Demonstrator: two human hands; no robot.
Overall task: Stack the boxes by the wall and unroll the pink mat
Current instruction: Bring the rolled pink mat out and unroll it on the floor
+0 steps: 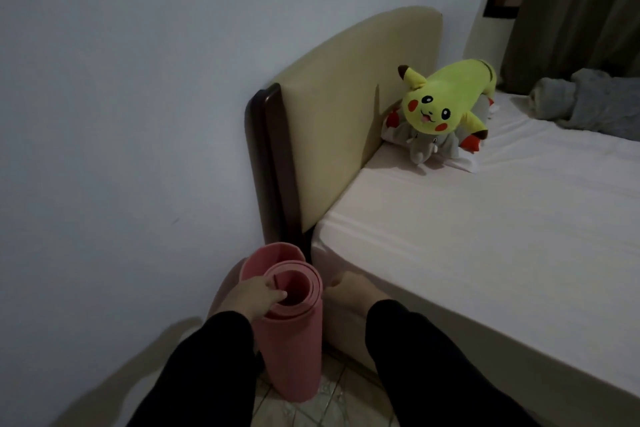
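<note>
Step in hand, judged: taking up rolled pink mat, upright on floor between wall and bed. Left hand gripping roll's top rim, fingers hooked inside. Right hand just beside roll; grip state cannot tell. Next: lift clear, carry to open floor. No boxes visible. Obstruction: headboard, bed edge; plush toy well apart.

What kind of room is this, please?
Most likely a bedroom: a bed with a padded headboard, a yellow plush toy on it, and a crumpled blanket.
</note>
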